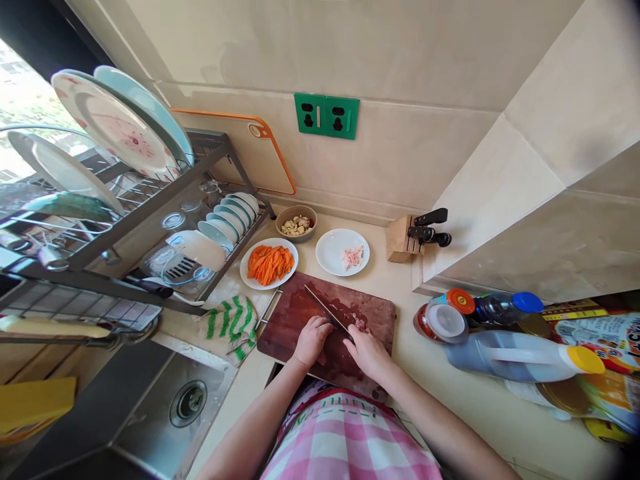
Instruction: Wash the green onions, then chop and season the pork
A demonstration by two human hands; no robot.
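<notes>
The right hand (369, 349) grips the knife (325, 309), tip toward the board's (283, 317) far left; the left hand (312, 341) curls close (hold hidden).

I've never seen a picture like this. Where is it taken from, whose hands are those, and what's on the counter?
There is no machine here. One camera, worn on a person's head, looks forward and down, so the two arms are the wearer's own. The right hand holds a knife over a dark red-brown cutting board. The left hand is at the board, close to the blade; what it grips is hard to see. Beyond the board are a plate of orange strips, another plate with small pinkish pieces, and a bowl of pale pieces.
</notes>
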